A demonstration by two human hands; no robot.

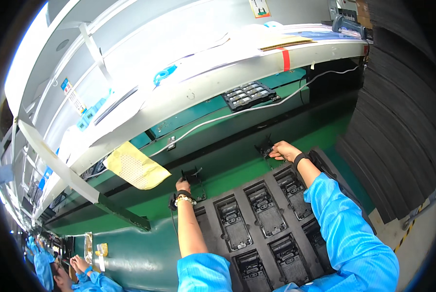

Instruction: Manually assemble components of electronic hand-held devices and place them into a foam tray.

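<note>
Frames in tray; shelf beyond; scanner on shelf; sheet stack right of tray.

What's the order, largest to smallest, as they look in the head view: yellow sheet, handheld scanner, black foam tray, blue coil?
1. Black foam tray
2. Yellow sheet
3. Handheld scanner and blue coil: too alike to rank

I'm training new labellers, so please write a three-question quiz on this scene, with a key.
1. True or false: the left hand holds one black frame, the right hand another black frame.
2. Choose: other black parts lie in (a) a wire basket, (b) a dark tray, (c) a glass bowl.
3. Fill in: the beaded bracelet is on the person's ___ wrist.
Key: 1 true; 2 b; 3 left.
</note>
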